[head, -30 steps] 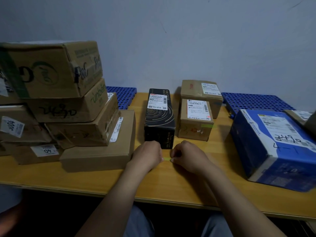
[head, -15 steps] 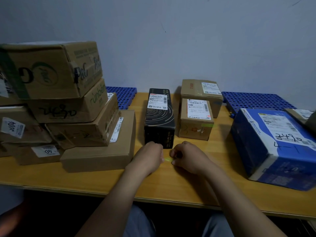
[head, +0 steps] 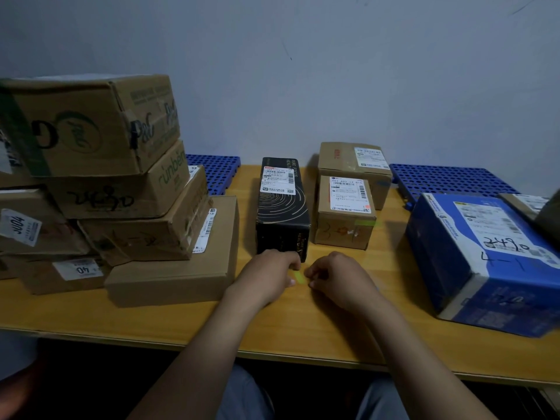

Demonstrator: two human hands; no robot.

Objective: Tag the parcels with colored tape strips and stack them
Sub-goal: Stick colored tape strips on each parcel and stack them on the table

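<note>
A short yellow-green tape strip [head: 299, 277] shows between my two hands, just above the wooden table [head: 181, 322]. My left hand [head: 269, 277] and my right hand [head: 336, 278] both pinch it with curled fingers, right in front of a long black parcel [head: 283, 207]. To the right of the black parcel stands a small brown parcel [head: 345, 213] with a green tape strip [head: 365, 222] on its front edge. Another brown parcel [head: 354, 166] sits behind it. A blue parcel [head: 485, 256] lies at the right.
A stack of several brown cartons [head: 100, 183] fills the table's left side, with a flat brown box [head: 178, 262] at its base. Blue perforated panels [head: 445, 180] lie along the wall at the back. Bare tabletop stretches along the front edge.
Both hands have stayed close together over the tape strip, shifting only slightly toward the black parcel. The parcels have not moved.
</note>
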